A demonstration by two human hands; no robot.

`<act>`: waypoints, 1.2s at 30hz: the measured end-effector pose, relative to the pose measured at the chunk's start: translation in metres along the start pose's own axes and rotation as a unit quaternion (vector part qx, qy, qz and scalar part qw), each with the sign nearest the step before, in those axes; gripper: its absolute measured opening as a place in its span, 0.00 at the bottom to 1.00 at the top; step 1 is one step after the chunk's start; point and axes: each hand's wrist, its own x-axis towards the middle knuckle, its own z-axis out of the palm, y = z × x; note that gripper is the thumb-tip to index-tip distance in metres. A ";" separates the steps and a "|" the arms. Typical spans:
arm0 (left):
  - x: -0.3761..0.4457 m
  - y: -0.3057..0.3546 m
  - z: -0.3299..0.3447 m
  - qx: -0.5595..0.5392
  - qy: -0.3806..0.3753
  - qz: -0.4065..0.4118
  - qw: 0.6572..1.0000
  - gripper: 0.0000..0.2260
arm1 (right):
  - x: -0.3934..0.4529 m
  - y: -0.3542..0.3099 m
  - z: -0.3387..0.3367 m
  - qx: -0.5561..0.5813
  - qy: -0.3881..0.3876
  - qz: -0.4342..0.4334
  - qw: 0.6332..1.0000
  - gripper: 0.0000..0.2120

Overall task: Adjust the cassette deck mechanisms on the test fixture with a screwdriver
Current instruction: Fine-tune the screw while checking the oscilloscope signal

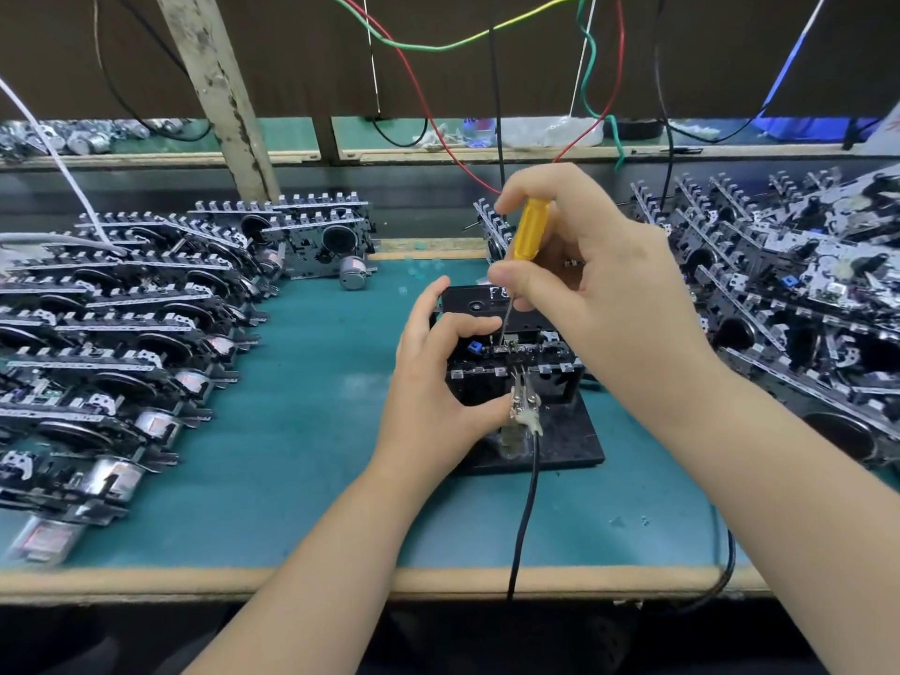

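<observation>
A black cassette deck mechanism [492,304] sits on a dark test fixture [574,440] in the middle of the teal bench. My right hand [579,265] grips a yellow-handled screwdriver [531,229], held upright, its thin shaft reaching down to the metal head area of the mechanism. My left hand [433,382] curls around the mechanism's left side, thumb at its front and fingers over its top. A black cable [526,504] with a clip runs from the fixture's front toward me.
Rows of stacked cassette mechanisms [126,333] fill the left of the bench mat [302,431], and a heaped pile of mechanisms [798,304] fills the right. Red, green, yellow and black wires [419,46] hang above. A wooden post [219,90] stands at the back left.
</observation>
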 end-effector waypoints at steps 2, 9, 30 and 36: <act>0.000 0.000 0.000 -0.001 0.000 0.001 1.000 0.30 | 0.003 -0.001 -0.001 -0.004 -0.020 0.001 1.000 0.14; -0.001 -0.002 0.000 0.008 -0.002 -0.006 1.000 0.30 | 0.011 0.007 -0.010 0.047 -0.036 0.041 0.997 0.11; 0.001 -0.024 0.006 -0.006 0.020 0.053 0.998 0.27 | 0.016 0.007 0.002 0.039 0.015 0.019 0.999 0.18; 0.004 -0.021 0.007 0.004 0.031 0.047 0.998 0.29 | 0.014 0.005 0.001 -0.008 0.003 0.005 1.000 0.10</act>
